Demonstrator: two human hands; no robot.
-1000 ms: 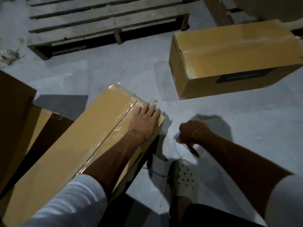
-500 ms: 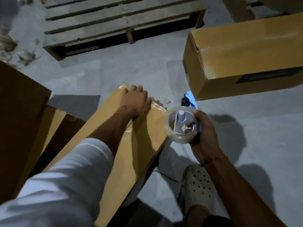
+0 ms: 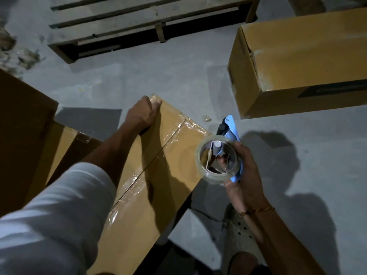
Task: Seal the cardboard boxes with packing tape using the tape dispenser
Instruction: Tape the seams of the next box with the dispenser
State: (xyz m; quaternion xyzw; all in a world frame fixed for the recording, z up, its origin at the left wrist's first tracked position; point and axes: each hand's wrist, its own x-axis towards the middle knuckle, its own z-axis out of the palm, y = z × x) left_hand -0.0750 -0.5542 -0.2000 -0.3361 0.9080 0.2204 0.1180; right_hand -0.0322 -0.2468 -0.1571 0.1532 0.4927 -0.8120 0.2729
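My right hand [image 3: 243, 175] grips the tape dispenser [image 3: 220, 157] just right of the cardboard box [image 3: 158, 175], whose taped seam [image 3: 158, 153] runs away toward my left hand [image 3: 142, 115] clasping its far corner.

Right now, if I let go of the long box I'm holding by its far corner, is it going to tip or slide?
The long box probably tips or shifts, since it looks tilted, one end raised off the floor, with the left hand gripping its far corner. It likely stays stiff, as its taped top looks flat. The glossy tape may feel slippery under the fingers.
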